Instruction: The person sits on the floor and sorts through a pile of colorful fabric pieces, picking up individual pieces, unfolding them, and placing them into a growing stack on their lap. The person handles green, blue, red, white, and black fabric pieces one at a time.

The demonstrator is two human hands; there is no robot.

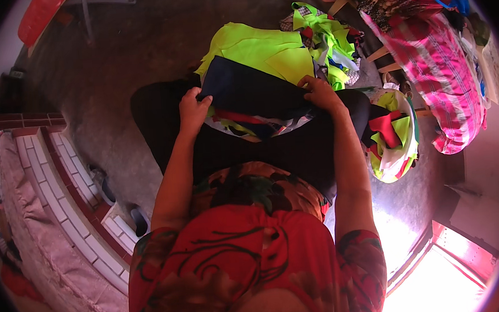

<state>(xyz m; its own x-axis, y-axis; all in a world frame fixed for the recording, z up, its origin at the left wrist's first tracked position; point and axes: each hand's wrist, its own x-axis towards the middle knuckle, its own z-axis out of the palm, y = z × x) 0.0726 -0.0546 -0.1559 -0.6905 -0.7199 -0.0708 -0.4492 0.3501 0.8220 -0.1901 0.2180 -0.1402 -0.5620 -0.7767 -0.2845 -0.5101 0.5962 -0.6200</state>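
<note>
Nearest, the lap: a dark navy cloth piece [253, 91] lies across it, long axis running left to right, atop striped scraps; left hand [193, 109] pinches its left edge, right hand [319, 92] grips the right edge, both closed on the fabric, equally near; beyond, a neon yellow fabric pile [276, 51] on the floor; rightward, a basket of scraps [397, 138].

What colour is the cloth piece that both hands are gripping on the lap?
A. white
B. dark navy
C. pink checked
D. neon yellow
B: the left hand and the right hand each grip an edge of the dark navy cloth, while the neon yellow fabric lies beyond it on the floor.
</note>
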